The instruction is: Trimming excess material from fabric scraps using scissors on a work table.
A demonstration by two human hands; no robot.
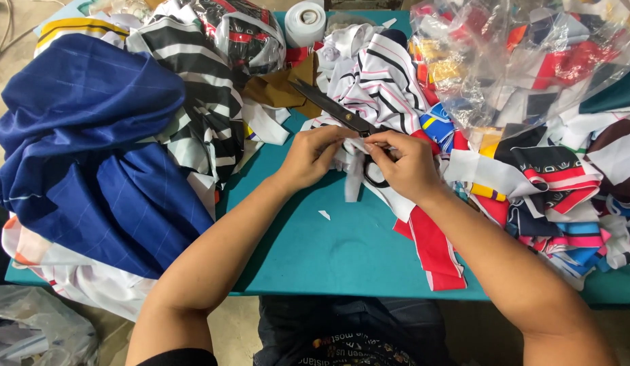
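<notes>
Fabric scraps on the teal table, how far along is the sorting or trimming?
Done: a small white offcut lies on the teal table. In hand: the left hand and right hand pinch a white fabric strip, black scissors lying beside them. Left: big heaps, the blue cloth and the mixed scraps.

Open teal table (315, 251) between the forearms, bare but for a small white scrap (324, 215). Walled left by heaped navy checked cloth (91, 156), right by mixed coloured fabric offcuts (552, 183); black scissors (332, 108) and white tape roll (305, 22) blocking beyond.
</notes>
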